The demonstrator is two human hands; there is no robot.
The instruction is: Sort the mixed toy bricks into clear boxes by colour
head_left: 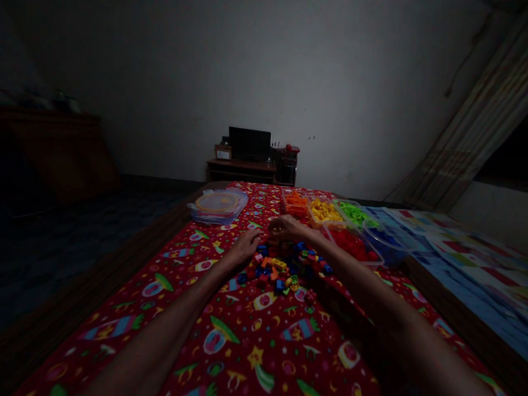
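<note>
Left hand (244, 247) and right hand (289, 228) apart, fingertips almost meeting at the far edge of the loose bricks (284, 273), grip can't be told; colour-sorted trays (324, 212) just beyond the bricks, one colour each, within easy reach; red cloth (289, 352) beneath.
</note>
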